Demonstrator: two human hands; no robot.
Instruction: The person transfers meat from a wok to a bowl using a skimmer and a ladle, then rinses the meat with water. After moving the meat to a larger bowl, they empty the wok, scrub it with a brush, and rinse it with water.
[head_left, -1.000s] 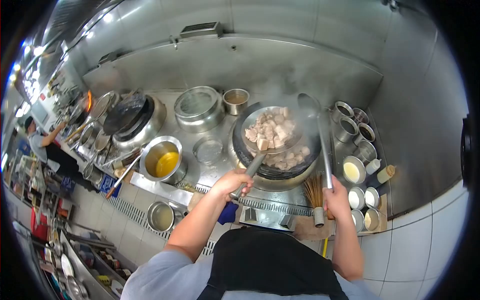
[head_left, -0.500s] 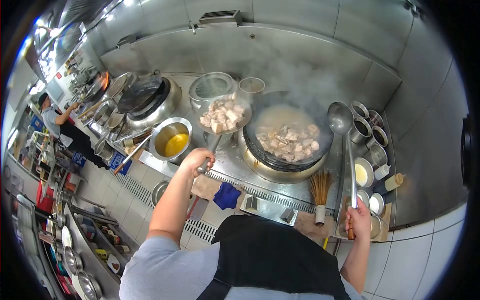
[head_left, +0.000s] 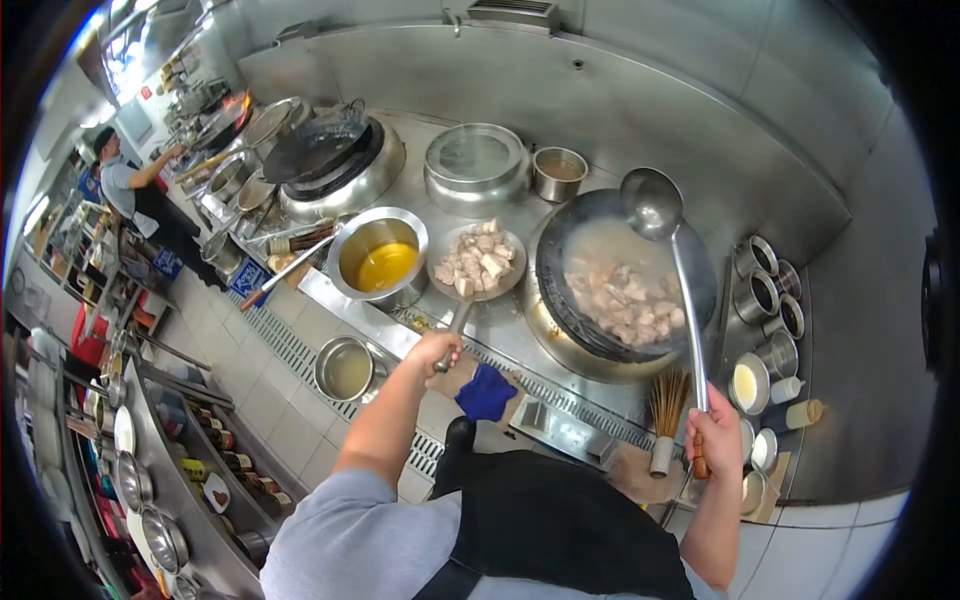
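Left hand: the left hand (head_left: 433, 352) has its fingers closed around the butt of a skimmer (head_left: 515, 280), arm reaching forward
Right hand: the right hand (head_left: 717, 437) is clenched on the wooden grip of a ladle (head_left: 652, 203), low beside the brush (head_left: 667, 410)
Skimmer: its bowl is heaped with pale meat (head_left: 478, 258), between the pot (head_left: 412, 235) and the wok (head_left: 703, 262); whether it rests on the counter or hangs over it, I cannot tell
Ladle: its long shaft crosses the wok's right side, bowl over the far part, no meat visible in it (contact with the wok is hard to judge from above)
Meat: one share sits in the skimmer, another lies in the wok's cloudy liquid; I judge the step in hand to be lifting pieces out and draining them
Wok: steam hangs over it, and the chunks gather toward its near side
Pot: yellow liquid inside, its rim just beside the skimmer, so the next move seems to call for a level skimmer, a firm left wrist, and room from that rim; the ladle calls for care around the loose chunks
Cloth: a blue cloth (head_left: 486, 392) lies at the counter's near edge, close to the left hand
Co-worker: a person (head_left: 130, 185) stands at a farther stove, well apart
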